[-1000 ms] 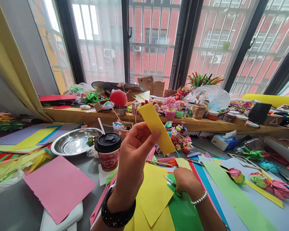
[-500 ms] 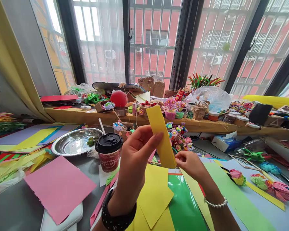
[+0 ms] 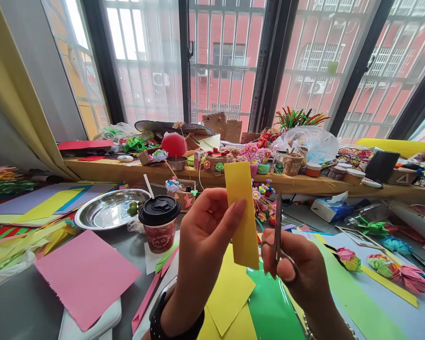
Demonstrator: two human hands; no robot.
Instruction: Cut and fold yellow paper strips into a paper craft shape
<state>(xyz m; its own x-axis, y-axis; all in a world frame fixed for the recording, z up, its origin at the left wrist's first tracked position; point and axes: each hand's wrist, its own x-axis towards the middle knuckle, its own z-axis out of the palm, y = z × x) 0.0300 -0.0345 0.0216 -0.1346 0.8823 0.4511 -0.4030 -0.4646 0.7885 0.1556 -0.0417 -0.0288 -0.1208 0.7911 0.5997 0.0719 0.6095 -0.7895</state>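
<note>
My left hand [image 3: 207, 236] pinches a folded strip of yellow paper [image 3: 241, 226] between thumb and fingers, holding it upright in front of me. Just to its right, my right hand [image 3: 301, 264] grips a pair of scissors [image 3: 278, 231] by the handles, blades pointing up. The blades stand apart from the strip's right edge. Below both hands lie yellow paper sheets [image 3: 230, 297] and a glossy green sheet [image 3: 269, 302].
A lidded paper cup [image 3: 160, 231] with a straw stands left of my left hand, beside a steel plate [image 3: 92, 222]. Pink paper [image 3: 88, 278] lies at the left, over a white object. Paper flowers [image 3: 407, 278] rest at the right. A cluttered wooden sill [image 3: 141, 172] runs behind.
My right hand has turned upright, and the scissors now show clearly with blades up. The yellow strip has moved slightly down and right and stands more vertical.
</note>
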